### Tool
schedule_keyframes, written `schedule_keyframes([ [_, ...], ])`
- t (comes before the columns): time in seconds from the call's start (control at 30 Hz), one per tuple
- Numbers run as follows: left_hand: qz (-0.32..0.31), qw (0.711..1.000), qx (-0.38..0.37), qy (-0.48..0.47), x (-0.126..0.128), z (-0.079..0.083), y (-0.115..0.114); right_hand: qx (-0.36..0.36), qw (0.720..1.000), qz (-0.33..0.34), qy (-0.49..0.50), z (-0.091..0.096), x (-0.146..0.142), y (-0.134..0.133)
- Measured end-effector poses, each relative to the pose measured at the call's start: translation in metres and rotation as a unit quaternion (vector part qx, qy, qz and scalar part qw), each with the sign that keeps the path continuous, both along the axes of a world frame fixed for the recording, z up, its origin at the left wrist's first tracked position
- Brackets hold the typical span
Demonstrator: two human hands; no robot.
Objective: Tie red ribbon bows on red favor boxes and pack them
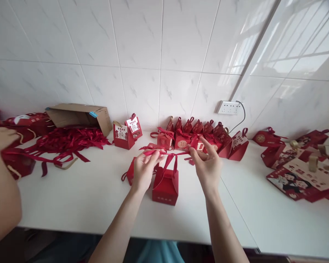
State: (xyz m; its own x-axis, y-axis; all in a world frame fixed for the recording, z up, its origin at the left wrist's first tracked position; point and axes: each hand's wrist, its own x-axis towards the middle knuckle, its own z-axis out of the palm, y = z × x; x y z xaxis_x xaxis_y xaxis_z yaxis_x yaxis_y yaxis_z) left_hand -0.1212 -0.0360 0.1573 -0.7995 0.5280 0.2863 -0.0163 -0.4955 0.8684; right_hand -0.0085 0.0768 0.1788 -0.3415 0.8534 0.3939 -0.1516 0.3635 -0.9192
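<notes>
Dozen-odd finished boxes (182, 140) at back | gift box (165, 190): ribbon (171, 153) untied | L hand (144, 170) + R hand (208, 166) fingers pinch ribbon taut | flat boxes (298, 175), ribbon pile (71, 140) to go

White marbled wall tiles (142, 44); white countertop (79, 197); wall socket (227, 107); daylight glare right.

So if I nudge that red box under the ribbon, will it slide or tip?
Probably slides: the red box sits flat on the smooth counter. It looks like thin folded card, so likely light and easy to dent. Its tall handle, near the taut ribbon, may tip it if pushed high.
</notes>
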Motion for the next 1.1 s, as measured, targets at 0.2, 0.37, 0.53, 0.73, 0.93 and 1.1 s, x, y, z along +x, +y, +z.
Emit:
schedule_keyframes([
  [0.2,0.174,0.980,-0.088,-0.038,-0.017,-0.032,-0.022,-0.176,0.977,-0.008,0.116,-0.036,0.028,0.009],
  [0.37,0.233,0.956,-0.176,-0.008,-0.043,-0.054,-0.056,-0.277,0.947,-0.015,0.160,-0.064,0.054,0.023],
  [0.53,0.260,0.927,-0.267,0.030,-0.052,-0.068,-0.086,-0.298,0.944,-0.046,0.137,-0.087,0.081,0.026],
  [0.73,0.260,0.913,-0.310,0.053,-0.037,-0.073,-0.112,-0.280,0.954,-0.069,0.083,-0.097,0.112,0.016],
  [0.93,0.229,0.919,-0.309,0.081,-0.018,-0.075,-0.136,-0.255,0.964,-0.060,0.038,-0.101,0.144,0.011],
  [1.1,0.192,0.920,-0.323,0.114,-0.024,-0.087,-0.133,-0.253,0.965,-0.066,0.014,-0.104,0.158,0.008],
])
